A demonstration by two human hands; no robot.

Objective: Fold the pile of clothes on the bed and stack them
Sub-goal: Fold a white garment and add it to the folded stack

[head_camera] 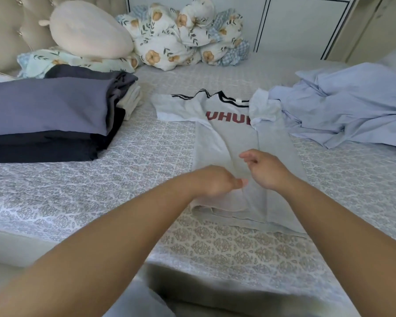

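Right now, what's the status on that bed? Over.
Left hand and right hand loosely curled over the grey T-shirt, grip unclear. Folded stack left. Crumpled blue shirt overlaps its sleeve.

I am in a bedroom at home: a bed (101, 184) with a patterned quilted cover fills my view, a tufted headboard (12, 28) stands behind it, and a plush pillow (87, 28) lies beside a bundled floral duvet (183, 35).
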